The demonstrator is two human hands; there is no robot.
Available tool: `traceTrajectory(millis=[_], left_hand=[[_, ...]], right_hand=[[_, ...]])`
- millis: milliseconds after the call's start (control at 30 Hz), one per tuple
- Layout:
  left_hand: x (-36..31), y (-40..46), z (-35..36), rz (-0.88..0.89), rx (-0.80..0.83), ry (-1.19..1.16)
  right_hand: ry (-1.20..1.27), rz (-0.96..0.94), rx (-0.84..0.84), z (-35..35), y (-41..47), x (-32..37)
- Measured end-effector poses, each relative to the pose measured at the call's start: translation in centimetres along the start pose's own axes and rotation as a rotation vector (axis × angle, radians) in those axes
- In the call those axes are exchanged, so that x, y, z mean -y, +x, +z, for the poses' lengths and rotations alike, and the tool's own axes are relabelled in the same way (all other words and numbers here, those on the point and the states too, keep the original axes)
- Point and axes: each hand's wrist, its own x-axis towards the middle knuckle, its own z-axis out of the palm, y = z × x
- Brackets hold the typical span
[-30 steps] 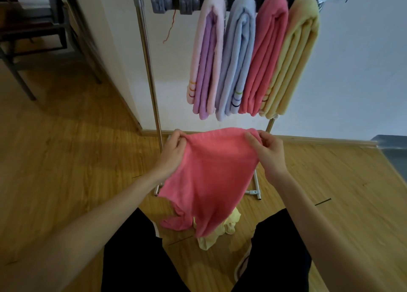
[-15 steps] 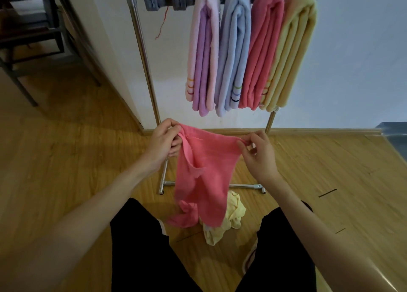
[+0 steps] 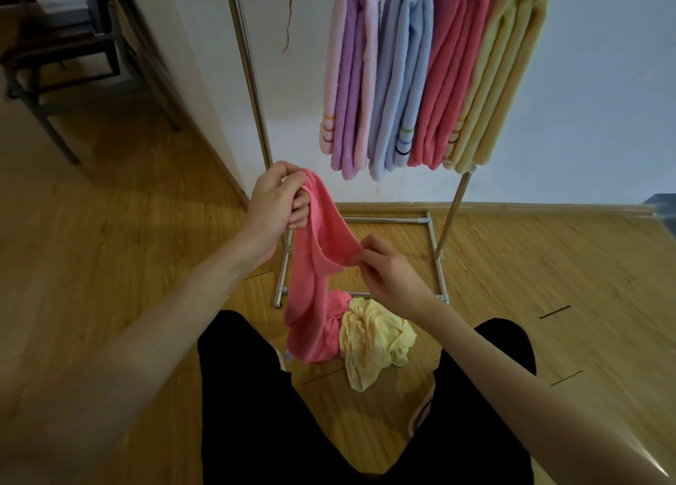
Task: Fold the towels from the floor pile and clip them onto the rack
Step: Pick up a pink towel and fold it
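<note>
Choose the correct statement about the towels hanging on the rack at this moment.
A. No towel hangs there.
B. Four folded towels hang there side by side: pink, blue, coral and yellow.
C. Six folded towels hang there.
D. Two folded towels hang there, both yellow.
B: the pink towel, blue towel, coral towel and yellow towel hang folded in a row on the rack.

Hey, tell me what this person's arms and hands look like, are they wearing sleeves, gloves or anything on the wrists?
Both arms are bare from the bottom corners of the view up to the hands: no sleeves show. The left hand and the right hand are ungloved, and no watch, bracelet or ring shows. The only clothing in view is black legwear on both legs below the arms.
</note>
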Motion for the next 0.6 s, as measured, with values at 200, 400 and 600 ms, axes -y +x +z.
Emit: traceTrajectory(millis=[200,400,600], left_hand=[[0.0,-0.5,0.4,-0.002,-0.011,0.003],[0.0,-0.8,0.8,0.015,-0.024,-0.022],[0.2,-0.1,-1.0,0.038,-0.06,0.131]], right_hand=[[0.175,0.03,0.077,0.5,0.1,1.6],[0.194,0.078,-0.066,1.2,-0.1,2.2],[0.226,0.176,-0.202,-1.6,0.1,0.8]])
